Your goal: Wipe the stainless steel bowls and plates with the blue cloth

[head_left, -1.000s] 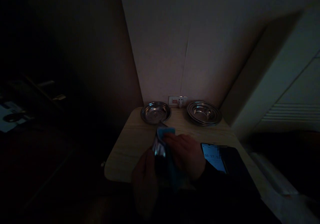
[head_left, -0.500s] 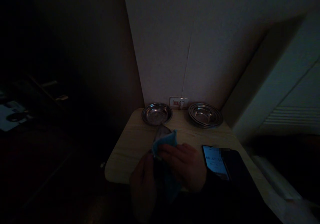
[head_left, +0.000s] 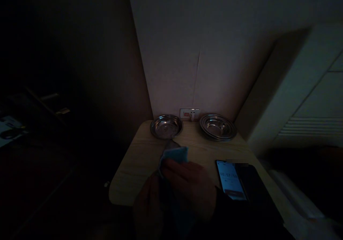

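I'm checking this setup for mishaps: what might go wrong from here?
First, the blue cloth under the right hand covers much of the grey piece, which the left hand seems to pinch; in this dim light, a slip might go unnoticed. Second, the dark right sleeve is close to the phone and might nudge it.

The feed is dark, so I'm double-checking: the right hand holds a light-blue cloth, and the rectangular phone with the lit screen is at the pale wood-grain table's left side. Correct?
Wrong side: in the head view, the rectangular phone, screen lit, is at the right of the pale wood-grain table. The right hand does hold the light-blue cloth.
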The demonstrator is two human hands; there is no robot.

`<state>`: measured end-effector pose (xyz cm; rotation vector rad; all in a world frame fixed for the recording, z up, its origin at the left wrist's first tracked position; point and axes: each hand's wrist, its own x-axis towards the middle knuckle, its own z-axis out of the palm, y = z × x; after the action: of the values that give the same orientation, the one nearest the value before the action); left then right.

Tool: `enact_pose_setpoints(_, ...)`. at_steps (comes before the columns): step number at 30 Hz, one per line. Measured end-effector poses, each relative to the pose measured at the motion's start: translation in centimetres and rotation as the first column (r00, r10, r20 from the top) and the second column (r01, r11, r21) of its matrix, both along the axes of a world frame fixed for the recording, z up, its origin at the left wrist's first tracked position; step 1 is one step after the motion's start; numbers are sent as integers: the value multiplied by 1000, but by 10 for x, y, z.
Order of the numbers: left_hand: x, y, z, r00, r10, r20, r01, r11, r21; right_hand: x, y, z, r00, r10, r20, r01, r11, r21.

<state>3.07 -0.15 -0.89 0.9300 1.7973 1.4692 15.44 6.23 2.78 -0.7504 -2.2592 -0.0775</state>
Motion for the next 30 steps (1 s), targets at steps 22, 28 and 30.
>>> enact_pose_setpoints(22, 2, 0, 5, 998, 47, -28, -48, 997, -58, -5, 0, 7, 986, -131, 100, 136, 990, -47)
enact_pose_setpoints(28, -1, 1, 0, 999, -33, 3, 33, 999, -10, -3, -14, 3, 991, -21, 135, 21, 1000, 5)
enact_pose_setpoints(30, -1, 2, 0, 1000, -28, 3, 28, 1000, -6, 0, -5, 4, 993, -27, 117, 35, 997, -64)
